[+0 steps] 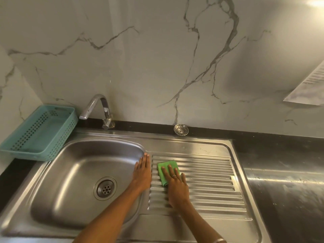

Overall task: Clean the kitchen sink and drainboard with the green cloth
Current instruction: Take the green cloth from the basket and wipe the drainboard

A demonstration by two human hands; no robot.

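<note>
A folded green cloth [167, 168] lies on the ribbed steel drainboard [210, 181], near its left end. My right hand [176, 187] presses flat on the cloth with straight fingers; a ring shows on one finger. My left hand [142, 172] rests flat on the rim between the sink bowl [73, 172] and the drainboard, fingers straight and together. The bowl holds nothing but its round drain [105, 188].
A chrome tap [98, 109] stands behind the bowl. A teal perforated basket [40, 132] sits at the left. A loose metal strainer [181, 129] rests on the black ledge behind the drainboard. Dark countertop [284, 190] extends right. A paper sheet [308, 85] hangs on the marble wall.
</note>
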